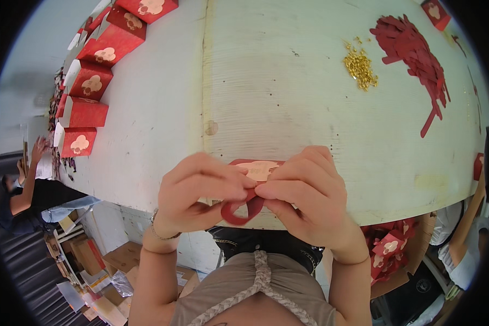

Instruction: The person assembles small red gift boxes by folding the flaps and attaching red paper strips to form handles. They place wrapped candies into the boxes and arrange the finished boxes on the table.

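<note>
Near the front edge of the table, a red paper box [257, 169] with a pale flower-shaped patch lies between my two hands. A dark red strap [236, 218] curves in a loop beneath my fingertips, on the side toward me. My left hand [204, 187] is closed, its thumb and fingers pinching the strap close to the box. Across from it, my right hand [307, 193] is closed too, thumb and forefinger pressed on the strap where it meets the box. The fingers hide the exact join and any small piece between them.
A pile of dark red straps [415, 57] lies at the far right beside small gold fasteners [359, 68]. Red boxes [89, 80] stand in a row along the left. A carton [418, 263] of red boxes sits below the table at right. Other people work at both sides.
</note>
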`<state>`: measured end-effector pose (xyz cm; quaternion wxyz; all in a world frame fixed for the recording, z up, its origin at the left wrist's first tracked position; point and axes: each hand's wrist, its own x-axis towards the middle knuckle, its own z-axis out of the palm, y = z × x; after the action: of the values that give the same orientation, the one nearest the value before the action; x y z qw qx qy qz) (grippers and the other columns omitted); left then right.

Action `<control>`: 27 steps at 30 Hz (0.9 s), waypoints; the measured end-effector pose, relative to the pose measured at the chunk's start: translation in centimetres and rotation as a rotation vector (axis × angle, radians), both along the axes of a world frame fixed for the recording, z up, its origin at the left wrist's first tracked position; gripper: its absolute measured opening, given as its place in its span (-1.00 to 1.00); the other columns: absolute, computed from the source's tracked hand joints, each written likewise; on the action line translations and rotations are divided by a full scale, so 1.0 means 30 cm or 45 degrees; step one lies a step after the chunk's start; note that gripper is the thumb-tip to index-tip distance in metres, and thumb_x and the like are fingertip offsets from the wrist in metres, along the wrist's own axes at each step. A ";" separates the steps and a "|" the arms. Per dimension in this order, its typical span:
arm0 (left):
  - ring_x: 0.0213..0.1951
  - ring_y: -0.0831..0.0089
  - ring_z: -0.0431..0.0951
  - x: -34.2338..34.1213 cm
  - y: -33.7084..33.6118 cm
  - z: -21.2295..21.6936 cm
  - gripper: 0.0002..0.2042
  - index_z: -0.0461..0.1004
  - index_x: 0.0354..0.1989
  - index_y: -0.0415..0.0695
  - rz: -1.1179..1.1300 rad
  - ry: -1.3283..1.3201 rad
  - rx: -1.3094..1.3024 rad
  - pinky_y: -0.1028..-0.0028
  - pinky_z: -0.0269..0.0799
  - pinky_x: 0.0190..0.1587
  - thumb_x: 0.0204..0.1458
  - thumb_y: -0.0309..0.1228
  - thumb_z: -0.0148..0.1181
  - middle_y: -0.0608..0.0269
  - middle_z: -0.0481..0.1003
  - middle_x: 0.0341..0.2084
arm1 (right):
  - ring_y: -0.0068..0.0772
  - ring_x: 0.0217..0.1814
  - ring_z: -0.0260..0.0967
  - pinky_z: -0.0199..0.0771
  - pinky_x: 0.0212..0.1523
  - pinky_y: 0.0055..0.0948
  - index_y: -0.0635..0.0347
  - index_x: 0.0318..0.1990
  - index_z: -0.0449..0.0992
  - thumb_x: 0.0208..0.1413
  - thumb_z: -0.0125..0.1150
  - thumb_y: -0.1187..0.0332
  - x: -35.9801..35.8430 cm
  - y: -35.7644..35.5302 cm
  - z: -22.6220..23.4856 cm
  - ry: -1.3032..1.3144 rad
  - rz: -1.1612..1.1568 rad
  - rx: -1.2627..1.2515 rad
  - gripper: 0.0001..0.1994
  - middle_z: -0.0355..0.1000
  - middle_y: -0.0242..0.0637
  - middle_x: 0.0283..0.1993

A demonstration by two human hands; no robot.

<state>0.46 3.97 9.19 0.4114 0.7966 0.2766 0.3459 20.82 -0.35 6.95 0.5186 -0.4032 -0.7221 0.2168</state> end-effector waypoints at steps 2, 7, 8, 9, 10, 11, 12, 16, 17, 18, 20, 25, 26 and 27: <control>-0.22 0.33 0.54 0.019 0.002 0.008 -0.67 0.54 -0.20 -0.15 0.053 0.028 -0.129 0.45 0.52 -0.25 -0.24 -0.65 0.30 0.10 0.47 -0.20 | -0.40 -0.33 0.34 0.22 -0.26 -0.44 0.18 -0.37 0.51 -0.32 0.35 0.51 0.001 0.001 -0.013 0.010 0.015 0.088 -0.76 0.45 -0.39 -0.29; -0.22 0.35 0.54 0.001 0.019 -0.025 -0.71 0.56 -0.21 -0.14 -0.045 -0.005 -0.037 0.46 0.50 -0.25 -0.19 -0.63 0.27 0.18 0.50 -0.20 | -0.35 -0.37 0.32 0.23 -0.31 -0.38 0.18 -0.36 0.52 -0.32 0.36 0.53 -0.025 0.021 -0.036 0.000 -0.008 0.202 -0.75 0.45 -0.35 -0.31; -0.21 0.37 0.54 0.002 0.011 -0.034 -0.72 0.57 -0.23 -0.14 -0.011 -0.037 -0.073 0.47 0.50 -0.25 -0.19 -0.63 0.27 0.20 0.51 -0.20 | -0.33 -0.38 0.32 0.24 -0.32 -0.38 0.18 -0.37 0.52 -0.32 0.37 0.54 -0.024 0.020 -0.040 -0.018 -0.010 0.200 -0.75 0.44 -0.33 -0.33; -0.20 0.38 0.54 0.005 -0.001 -0.048 -0.73 0.57 -0.24 -0.14 0.031 -0.077 -0.108 0.48 0.50 -0.25 -0.19 -0.62 0.27 0.22 0.51 -0.21 | -0.31 -0.38 0.32 0.24 -0.33 -0.38 0.17 -0.37 0.51 -0.31 0.37 0.55 -0.021 0.014 -0.041 -0.038 -0.001 0.199 -0.75 0.44 -0.32 -0.34; -0.20 0.39 0.54 0.010 -0.009 -0.063 -0.76 0.57 -0.25 -0.14 0.029 -0.132 -0.144 0.49 0.49 -0.23 -0.17 -0.59 0.27 0.25 0.53 -0.24 | -0.29 -0.39 0.30 0.24 -0.34 -0.37 0.17 -0.38 0.50 -0.29 0.38 0.55 -0.026 0.000 -0.044 -0.039 -0.054 0.148 -0.76 0.44 -0.30 -0.35; -0.20 0.40 0.53 0.024 -0.003 -0.078 -0.79 0.58 -0.27 -0.13 0.043 -0.177 -0.156 0.50 0.48 -0.22 -0.15 -0.55 0.27 0.28 0.54 -0.27 | -0.28 -0.40 0.29 0.24 -0.35 -0.36 0.17 -0.39 0.48 -0.27 0.39 0.55 -0.023 -0.015 -0.050 -0.027 -0.088 0.115 -0.77 0.43 -0.29 -0.36; -0.24 0.36 0.53 0.054 -0.012 -0.104 -0.85 0.58 -0.31 -0.13 0.056 -0.213 -0.232 0.47 0.45 -0.21 -0.10 -0.49 0.23 0.27 0.54 -0.31 | -0.26 -0.44 0.23 0.22 -0.37 -0.35 0.19 -0.42 0.44 -0.20 0.32 0.60 -0.010 -0.021 -0.053 -0.079 -0.135 0.164 -0.81 0.40 -0.27 -0.39; -0.39 0.35 0.49 0.045 0.001 -0.077 -0.90 0.50 -0.44 -0.14 0.073 -0.237 -0.010 0.39 0.40 -0.38 -0.16 -0.45 0.24 0.33 0.48 -0.42 | -0.26 -0.12 0.27 0.35 -0.06 -0.37 0.34 -0.28 0.37 -0.02 0.04 0.75 -0.006 -0.033 -0.096 0.192 -0.123 -0.035 -0.83 0.30 -0.16 -0.13; -0.39 0.34 0.48 0.012 -0.030 -0.086 -0.90 0.50 -0.44 -0.12 0.165 -0.184 0.079 0.39 0.39 -0.39 -0.16 -0.43 0.24 0.34 0.47 -0.44 | -0.31 -0.05 0.28 0.35 -0.03 -0.42 0.36 -0.17 0.40 0.04 0.01 0.71 0.004 -0.014 -0.126 0.143 0.056 -0.012 -0.80 0.31 -0.13 -0.04; -0.40 0.33 0.48 0.020 -0.044 -0.127 -0.89 0.50 -0.44 -0.11 0.200 -0.161 0.152 0.39 0.38 -0.39 -0.17 -0.41 0.24 0.35 0.47 -0.45 | -0.34 -0.03 0.29 0.35 -0.01 -0.43 0.38 -0.10 0.40 0.06 0.01 0.68 -0.044 -0.031 -0.083 0.168 0.022 -0.103 -0.77 0.33 -0.13 0.00; -0.41 0.32 0.48 0.021 -0.070 -0.136 -0.89 0.50 -0.45 -0.08 0.247 -0.100 0.270 0.39 0.37 -0.40 -0.17 -0.38 0.25 0.36 0.45 -0.48 | -0.37 -0.06 0.32 0.38 -0.05 -0.44 0.39 0.00 0.38 0.05 0.12 0.59 -0.076 -0.065 -0.045 0.178 -0.003 -0.158 -0.69 0.37 -0.12 -0.03; -0.42 0.32 0.49 0.035 -0.066 -0.120 -0.88 0.51 -0.50 -0.07 0.294 -0.041 0.307 0.36 0.37 -0.44 -0.18 -0.32 0.25 0.37 0.46 -0.49 | -0.36 -0.28 0.36 0.45 -0.21 -0.40 0.39 -0.20 0.40 -0.06 0.33 0.53 -0.019 -0.032 -0.066 0.257 -0.056 -0.111 -0.72 0.43 -0.20 -0.27; -0.42 0.31 0.49 0.039 -0.070 -0.121 -0.88 0.50 -0.51 -0.07 0.295 -0.078 0.326 0.35 0.37 -0.44 -0.18 -0.31 0.25 0.37 0.46 -0.49 | -0.37 -0.29 0.36 0.45 -0.21 -0.40 0.38 -0.22 0.42 -0.05 0.31 0.54 -0.021 -0.036 -0.059 0.246 -0.108 -0.164 -0.75 0.43 -0.21 -0.29; -0.43 0.31 0.49 0.046 -0.076 -0.125 -0.87 0.50 -0.52 -0.08 0.293 -0.116 0.345 0.35 0.37 -0.45 -0.18 -0.31 0.25 0.37 0.46 -0.49 | -0.37 -0.29 0.35 0.45 -0.21 -0.41 0.38 -0.23 0.44 -0.05 0.29 0.54 -0.021 -0.039 -0.055 0.235 -0.163 -0.216 -0.78 0.43 -0.23 -0.31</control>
<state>1.83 1.68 5.44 0.2699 0.7914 0.2979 0.4605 20.20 -1.52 5.32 0.5596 -0.4693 -0.6232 0.2797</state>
